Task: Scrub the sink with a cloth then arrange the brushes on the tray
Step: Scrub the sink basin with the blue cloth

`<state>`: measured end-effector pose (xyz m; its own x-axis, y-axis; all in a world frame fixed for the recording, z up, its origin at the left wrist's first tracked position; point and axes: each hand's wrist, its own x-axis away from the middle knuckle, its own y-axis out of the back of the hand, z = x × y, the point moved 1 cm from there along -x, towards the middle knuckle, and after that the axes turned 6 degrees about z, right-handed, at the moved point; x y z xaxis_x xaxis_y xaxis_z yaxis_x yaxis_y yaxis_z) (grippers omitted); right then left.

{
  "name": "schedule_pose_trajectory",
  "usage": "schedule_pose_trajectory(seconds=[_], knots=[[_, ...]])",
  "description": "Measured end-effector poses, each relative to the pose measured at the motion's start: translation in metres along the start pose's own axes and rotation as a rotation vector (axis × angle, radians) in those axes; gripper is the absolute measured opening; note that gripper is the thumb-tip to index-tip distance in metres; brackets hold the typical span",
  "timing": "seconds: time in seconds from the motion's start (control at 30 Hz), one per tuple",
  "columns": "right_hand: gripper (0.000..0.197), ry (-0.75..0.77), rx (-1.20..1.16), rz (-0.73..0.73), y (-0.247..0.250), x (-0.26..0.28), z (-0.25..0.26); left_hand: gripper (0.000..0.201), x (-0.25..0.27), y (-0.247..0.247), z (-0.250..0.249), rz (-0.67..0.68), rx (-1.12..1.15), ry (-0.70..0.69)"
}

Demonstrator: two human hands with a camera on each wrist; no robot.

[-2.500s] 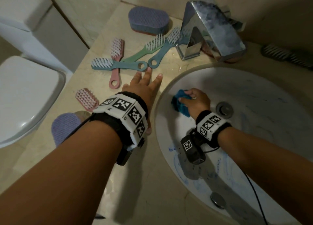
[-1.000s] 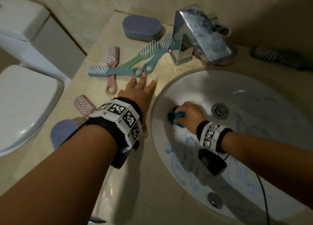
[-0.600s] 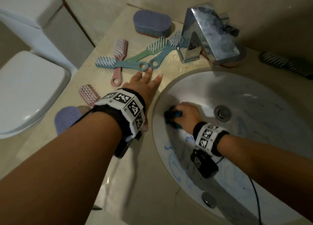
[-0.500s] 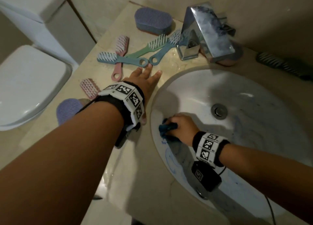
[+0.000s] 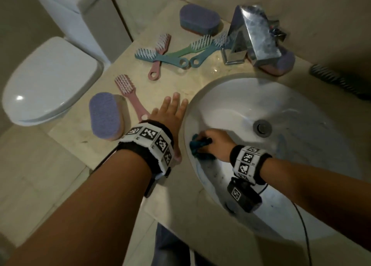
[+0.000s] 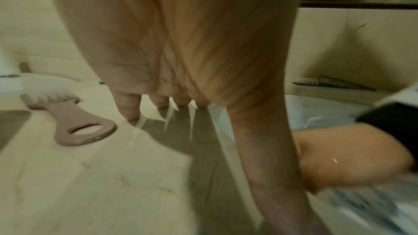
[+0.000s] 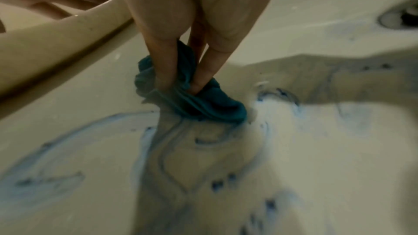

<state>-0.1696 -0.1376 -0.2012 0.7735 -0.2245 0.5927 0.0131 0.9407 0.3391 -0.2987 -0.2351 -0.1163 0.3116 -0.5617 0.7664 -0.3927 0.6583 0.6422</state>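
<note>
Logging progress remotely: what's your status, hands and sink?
Right hand grips teal cloth, pressed on sink left wall. Left hand flat on countertop. Blue smears remain below cloth. Brushes not yet arranged. Nothing blocking.

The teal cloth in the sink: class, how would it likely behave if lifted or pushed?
The teal cloth is bunched in folds under the right hand, so probably floppy and light. Pushed across the sink, it would likely slide and smear the blue marks rather than roll.

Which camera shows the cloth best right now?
Right wrist: the teal cloth fills mid-frame, bunched under the right hand on the smeared sink. Head view shows it small and part-hidden; left wrist doesn't show it.
</note>
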Motion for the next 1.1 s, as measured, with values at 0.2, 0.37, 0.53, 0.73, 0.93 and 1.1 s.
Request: schedule_pose_trajectory(seconds=[0.2,0.37,0.53,0.73,0.93,1.1], knots=[[0.023,0.096,-0.093,-0.355,0.024,-0.037,0.021,0.156,0.0,-0.002,0.0,-0.001,0.002,0.007],[0.023,0.089,0.096,-0.124,-0.002,0.002,0.001,0.157,0.001,0.0,0.001,0.018,0.032,0.0],[0.009,0.021,-0.127,-0.101,0.004,-0.009,0.004,0.158,0.002,0.002,-0.001,0.025,0.051,0.016],[0.021,0.078,0.148,-0.159,0.01,-0.013,0.012,0.16,0.0,0.003,-0.001,0.04,0.032,0.023],[0.028,0.128,0.221,0.055,0.001,0.016,-0.004,0.161,-0.002,0.001,-0.001,0.02,0.01,0.023],[0.023,0.034,-0.072,-0.25,0.007,-0.022,0.009,0.16,-0.001,0.002,-0.001,0.021,0.016,0.022]])
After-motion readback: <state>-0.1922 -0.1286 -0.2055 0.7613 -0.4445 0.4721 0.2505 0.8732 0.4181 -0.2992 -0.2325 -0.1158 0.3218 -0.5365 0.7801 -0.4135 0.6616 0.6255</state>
